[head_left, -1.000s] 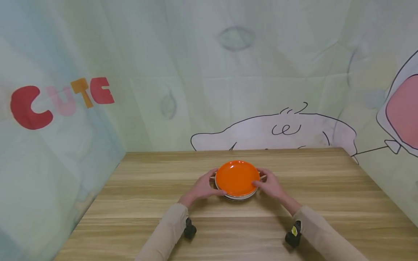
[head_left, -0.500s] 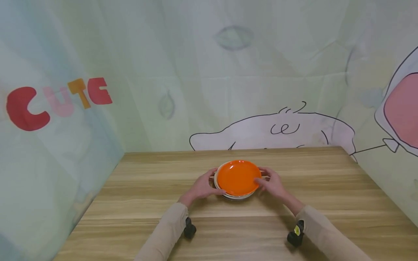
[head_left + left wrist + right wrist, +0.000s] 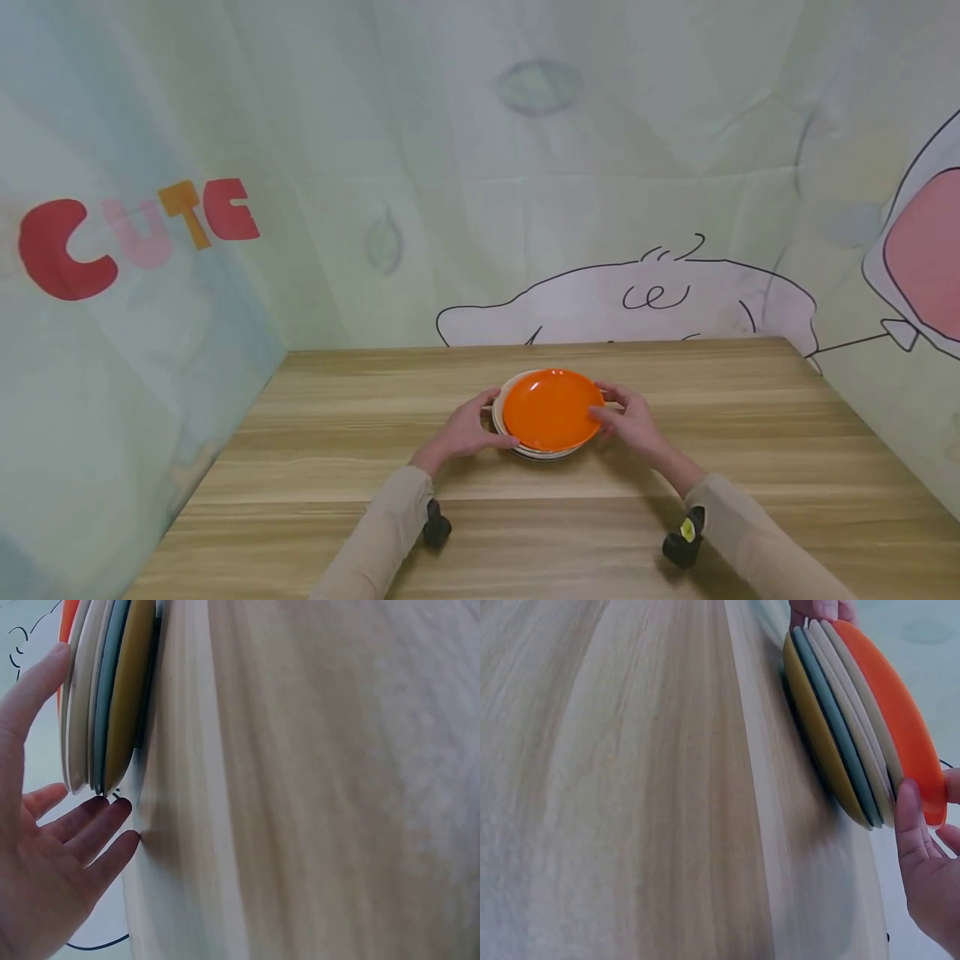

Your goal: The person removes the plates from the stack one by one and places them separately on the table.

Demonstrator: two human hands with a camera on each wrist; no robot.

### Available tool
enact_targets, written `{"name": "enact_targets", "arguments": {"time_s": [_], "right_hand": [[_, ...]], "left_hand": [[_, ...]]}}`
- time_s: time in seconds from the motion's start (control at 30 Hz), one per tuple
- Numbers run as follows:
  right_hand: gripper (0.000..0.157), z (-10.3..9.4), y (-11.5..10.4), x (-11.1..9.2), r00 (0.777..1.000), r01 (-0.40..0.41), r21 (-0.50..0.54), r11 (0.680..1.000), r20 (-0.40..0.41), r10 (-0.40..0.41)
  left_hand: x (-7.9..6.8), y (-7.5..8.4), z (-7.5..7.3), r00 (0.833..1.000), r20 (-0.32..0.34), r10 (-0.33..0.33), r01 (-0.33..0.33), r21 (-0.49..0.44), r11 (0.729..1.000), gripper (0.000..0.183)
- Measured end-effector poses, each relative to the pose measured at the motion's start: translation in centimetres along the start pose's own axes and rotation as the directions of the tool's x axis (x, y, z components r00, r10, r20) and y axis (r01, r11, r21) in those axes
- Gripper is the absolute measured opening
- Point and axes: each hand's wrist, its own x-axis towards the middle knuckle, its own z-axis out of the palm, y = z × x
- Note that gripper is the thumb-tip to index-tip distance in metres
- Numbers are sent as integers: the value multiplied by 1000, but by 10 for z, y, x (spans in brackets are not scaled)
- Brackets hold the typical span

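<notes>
Pale green fabric backdrop (image 3: 337, 125) with the word CUTE in coloured letters (image 3: 71, 250) stands behind a wood-grain table (image 3: 540, 542). Near the table's far edge, between my two hands, is a low stack of round plates. On top lies a glossy orange plate (image 3: 553, 410), set off-centre toward my right hand (image 3: 628, 423), so a crescent of pale rim shows on the opposite side. That hand pinches the orange plate's rim, digits above and below it. My left hand (image 3: 463, 429) is spread loosely around the stack's other side, thumb touching the upper rims, fingers fairly straight. I judge the work to be just beginning: the top plate is gripped and out of line with the others but not clear of them, and everything beneath it remains piled up. Counting, I have one orange plate, one teal plate (image 3: 110, 690), one mustard plate (image 3: 129, 697) low in the pile, and at least two pale plates (image 3: 81, 712) between orange and teal; their edges sit too close for an exact number. I cannot tell whether the dark band under the mustard one is another plate or shadow.
</notes>
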Motion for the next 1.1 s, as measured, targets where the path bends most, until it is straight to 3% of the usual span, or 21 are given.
{"name": "enact_targets", "arguments": {"time_s": [0.37,0.77,1.1], "right_hand": [[52,-6,-7,-3,1000,-24,34,999,1,24],[50,-13,-13,-9,999,-29,-14,999,26,29],[50,-31,-15,-14,1000,-13,-36,999,-2,13]], "left_hand": [[-1,0,0,1000,5,-15,15,-1,1000,93],[-2,1,0,1000,10,-24,24,-3,1000,95],[-1,2,1,1000,-3,-30,30,9,1000,94]]}}
